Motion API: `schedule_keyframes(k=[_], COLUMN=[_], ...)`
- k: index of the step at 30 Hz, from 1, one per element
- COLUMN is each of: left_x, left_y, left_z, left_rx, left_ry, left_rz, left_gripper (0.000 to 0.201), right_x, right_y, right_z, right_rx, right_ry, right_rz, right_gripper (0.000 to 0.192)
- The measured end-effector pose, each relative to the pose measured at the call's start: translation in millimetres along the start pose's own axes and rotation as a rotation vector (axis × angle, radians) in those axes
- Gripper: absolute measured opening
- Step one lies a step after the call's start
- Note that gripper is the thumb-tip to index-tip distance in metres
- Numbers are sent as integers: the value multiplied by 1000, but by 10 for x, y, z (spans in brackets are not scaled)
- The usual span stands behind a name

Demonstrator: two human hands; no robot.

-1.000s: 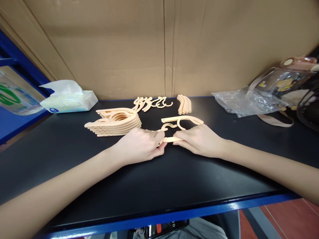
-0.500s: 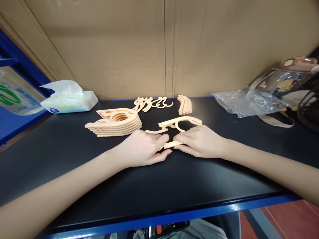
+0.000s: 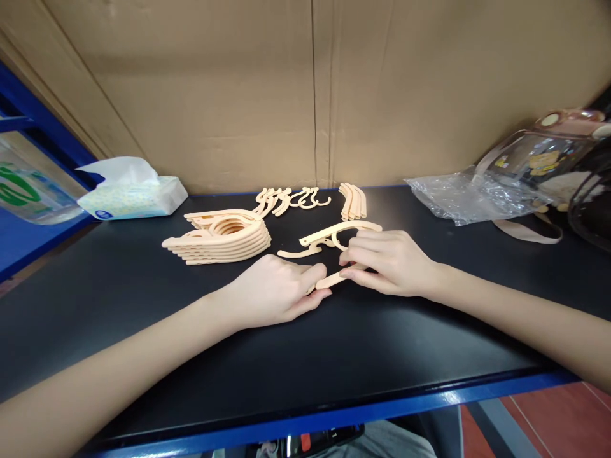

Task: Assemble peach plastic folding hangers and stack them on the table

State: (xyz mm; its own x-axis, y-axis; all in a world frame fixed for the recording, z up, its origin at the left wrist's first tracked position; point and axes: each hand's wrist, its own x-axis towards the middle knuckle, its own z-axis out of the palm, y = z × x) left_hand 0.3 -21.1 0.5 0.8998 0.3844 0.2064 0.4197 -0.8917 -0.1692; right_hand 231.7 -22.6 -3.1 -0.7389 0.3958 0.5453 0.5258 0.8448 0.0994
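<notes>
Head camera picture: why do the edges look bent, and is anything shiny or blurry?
Head view: the wide lens bows the table's blue front edge and stretches both forearms; soft glare sits on the plastic bag; the left hand, right hand and peach hanger piece between them look sharp, with faint shadows beneath.

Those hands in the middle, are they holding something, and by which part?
Yes. Both hold one peach plastic hanger piece: the left hand and the right hand pinch opposite ends of its short straight bar, fingertips nearly meeting.
</notes>
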Motion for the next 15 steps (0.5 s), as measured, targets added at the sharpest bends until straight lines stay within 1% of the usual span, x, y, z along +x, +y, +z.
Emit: schedule_keyframes(k=[4, 7, 9, 11, 15], left_x=[-4, -4, -3, -3, 0], left_y=[-3, -2, 1, 5, 17], left_z=[4, 5, 7, 8, -8], left_rx=[3, -2, 6, 35, 102], left_ry=[29, 17, 14, 35, 98], left_rz=[18, 29, 32, 45, 68], left_gripper=[26, 25, 25, 24, 25], right_x=[8, 5, 0, -5, -11], right_y=[30, 56, 76, 98, 140], right_z=[2, 19, 29, 37, 57], right_rx=[-23, -72, -86, -80, -30], right_ry=[46, 111, 125, 101, 8], right_rz=[19, 48, 86, 123, 186], right_gripper=[26, 24, 23, 24, 31])
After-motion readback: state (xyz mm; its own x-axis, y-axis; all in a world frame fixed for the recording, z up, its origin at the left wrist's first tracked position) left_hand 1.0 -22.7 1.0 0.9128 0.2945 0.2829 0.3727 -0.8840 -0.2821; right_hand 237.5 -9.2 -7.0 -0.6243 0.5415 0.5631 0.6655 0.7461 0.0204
